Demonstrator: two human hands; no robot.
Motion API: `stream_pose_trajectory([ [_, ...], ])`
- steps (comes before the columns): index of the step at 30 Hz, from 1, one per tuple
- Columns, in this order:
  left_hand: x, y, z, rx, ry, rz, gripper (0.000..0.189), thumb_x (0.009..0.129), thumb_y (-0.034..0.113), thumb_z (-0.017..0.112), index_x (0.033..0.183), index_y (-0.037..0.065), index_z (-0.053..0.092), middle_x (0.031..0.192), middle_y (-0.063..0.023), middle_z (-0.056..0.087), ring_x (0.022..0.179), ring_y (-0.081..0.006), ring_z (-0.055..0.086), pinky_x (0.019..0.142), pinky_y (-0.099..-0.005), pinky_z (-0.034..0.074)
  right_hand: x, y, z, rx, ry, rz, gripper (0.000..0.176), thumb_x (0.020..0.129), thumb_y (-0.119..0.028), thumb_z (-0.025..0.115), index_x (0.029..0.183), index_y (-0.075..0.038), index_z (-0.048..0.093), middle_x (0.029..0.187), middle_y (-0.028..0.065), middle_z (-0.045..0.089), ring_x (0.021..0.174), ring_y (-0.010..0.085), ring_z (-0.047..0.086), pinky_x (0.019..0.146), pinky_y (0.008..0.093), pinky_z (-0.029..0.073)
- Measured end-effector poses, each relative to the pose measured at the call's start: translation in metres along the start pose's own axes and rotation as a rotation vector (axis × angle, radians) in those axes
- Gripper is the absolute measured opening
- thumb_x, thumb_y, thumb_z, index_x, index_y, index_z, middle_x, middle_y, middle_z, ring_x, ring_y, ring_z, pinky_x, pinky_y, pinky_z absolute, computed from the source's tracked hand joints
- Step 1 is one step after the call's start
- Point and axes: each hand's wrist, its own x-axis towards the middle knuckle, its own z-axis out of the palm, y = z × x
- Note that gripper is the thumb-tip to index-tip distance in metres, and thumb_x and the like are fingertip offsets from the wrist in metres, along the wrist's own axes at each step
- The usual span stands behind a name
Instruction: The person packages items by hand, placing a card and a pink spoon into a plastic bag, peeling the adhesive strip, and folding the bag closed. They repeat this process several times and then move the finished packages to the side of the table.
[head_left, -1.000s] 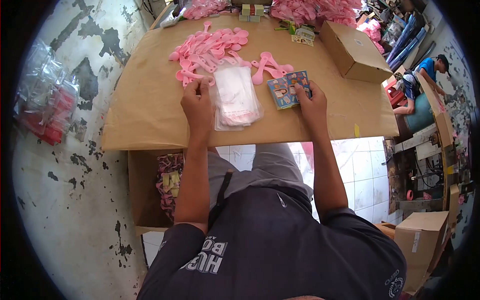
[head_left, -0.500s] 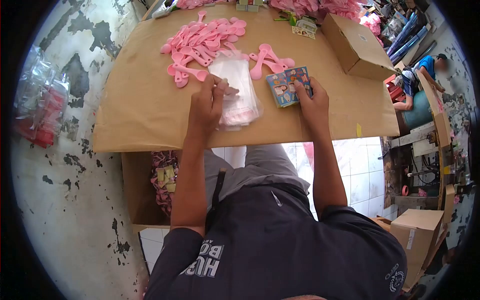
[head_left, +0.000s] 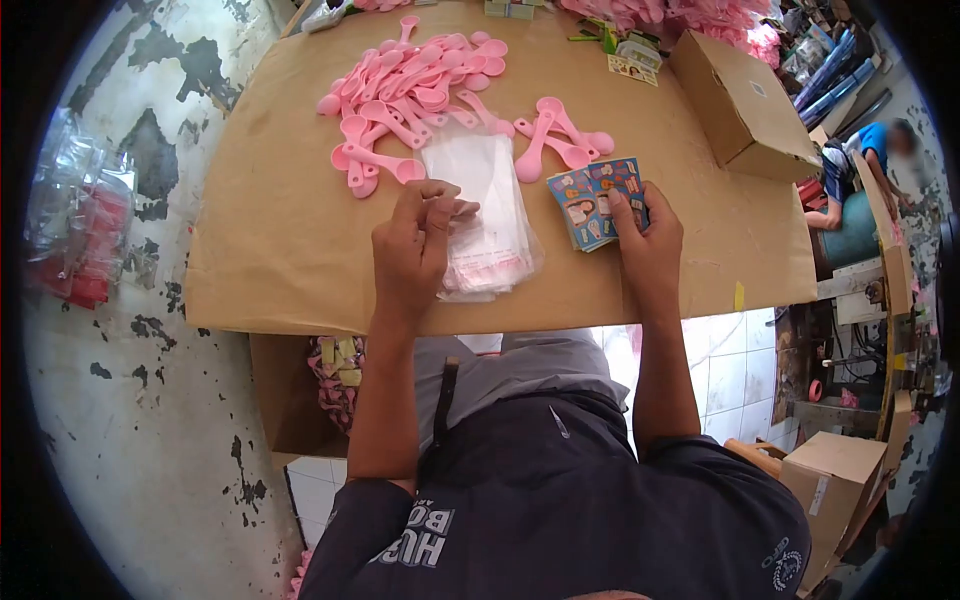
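On my screen, left of centre, the left hand (head_left: pixel 412 245) has fingertips pinched close over clear plastic bags (head_left: pixel 492 215); whether they grip one, I can't tell. Right of centre, the right hand (head_left: pixel 652 238) clasps blue printed cards (head_left: pixel 578 208).

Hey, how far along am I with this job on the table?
Probably partway. The pink and yellow items in the box below the table may be done, though I can't confirm that. Your right hand holds blue cards; your left hand is over the clear bags, its grip unclear. Left, it seems: the pink spoons lying loose.
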Motion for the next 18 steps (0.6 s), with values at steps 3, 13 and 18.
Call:
stream_pose_trajectory([
  [3, 0.001, 0.006, -0.003, 0.011, -0.022, -0.062, 0.017, 0.107, 0.013, 0.055, 0.113, -0.002, 0.058, 0.095, -0.0157, 0.076, 0.087, -0.0180, 0.074, 0.075, -0.0281, 0.057, 0.001, -0.006, 0.000, -0.069, -0.033, -0.005, 0.027, 0.099, -0.026, 0.068, 0.096, 0.000, 0.064, 0.082, 0.0095, 0.062, 0.070, 0.0170, 0.057, 0.066, 0.0337, 0.046],
  [13, 0.004, 0.005, 0.000, 0.019, -0.046, -0.083, 0.024, 0.104, 0.012, 0.061, 0.120, -0.006, 0.065, 0.100, -0.0159, 0.077, 0.091, -0.0164, 0.073, 0.077, -0.0283, 0.057, -0.002, -0.012, 0.002, -0.035, -0.004, -0.003, 0.026, 0.099, -0.024, 0.067, 0.094, 0.001, 0.061, 0.083, 0.0094, 0.060, 0.072, 0.0163, 0.057, 0.066, 0.0332, 0.046],
  [18, 0.003, 0.007, 0.000, 0.070, -0.041, -0.099, 0.020, 0.102, 0.010, 0.063, 0.113, -0.005, 0.069, 0.097, -0.0156, 0.077, 0.090, -0.0179, 0.075, 0.076, -0.0294, 0.058, -0.003, -0.015, 0.002, -0.030, -0.007, 0.023, 0.025, 0.099, -0.023, 0.067, 0.094, 0.001, 0.061, 0.084, 0.0100, 0.060, 0.072, 0.0180, 0.058, 0.067, 0.0336, 0.046],
])
